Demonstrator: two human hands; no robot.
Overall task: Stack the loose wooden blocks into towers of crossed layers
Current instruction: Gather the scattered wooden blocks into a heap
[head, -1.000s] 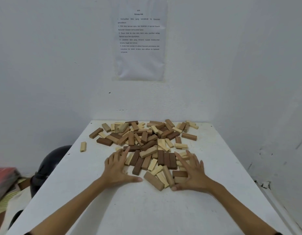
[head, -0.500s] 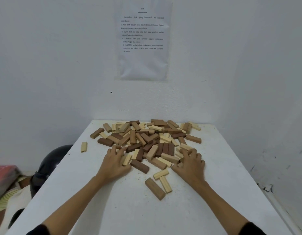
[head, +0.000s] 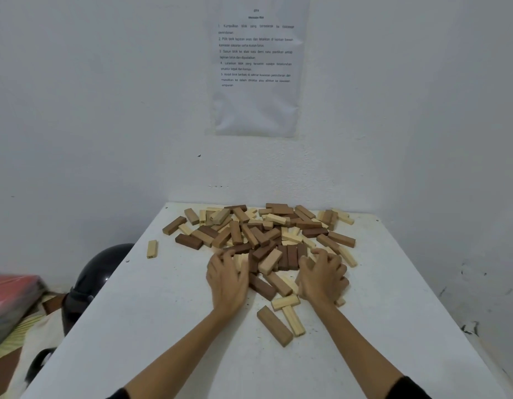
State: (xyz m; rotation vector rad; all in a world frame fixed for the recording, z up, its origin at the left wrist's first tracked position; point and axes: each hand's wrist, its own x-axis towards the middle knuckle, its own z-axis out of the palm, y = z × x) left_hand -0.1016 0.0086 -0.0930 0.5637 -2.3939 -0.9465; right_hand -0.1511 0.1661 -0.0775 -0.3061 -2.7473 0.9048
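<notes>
Stands at the very start of the job, by the look of it. Shows no tower and no crossed layer anywhere on the white table. Keeps nearly everything in one jumbled heap of rectangular wooden blocks, pale, mid-brown and dark brown, lying loose at all angles across the far half of the tabletop, close to the wall. Leaves a single pale block well apart near the left edge, and a mid-brown block touching two pale blocks just nearer than the heap, between the forearms. Leaves all the stacking to do: picking out blocks, laying a first row, crossing the next over it.

Reaches both arms forward to the heap's near edge. Sets the left hand palm down on pale blocks at the near-left side, fingers bent claw-like over them. Sets the right hand likewise at the near-right side, fingers curled, knuckles raised. Cannot tell whether either hand truly pinches a block or merely rakes at the pile. Looks more like gathering than building.
</notes>
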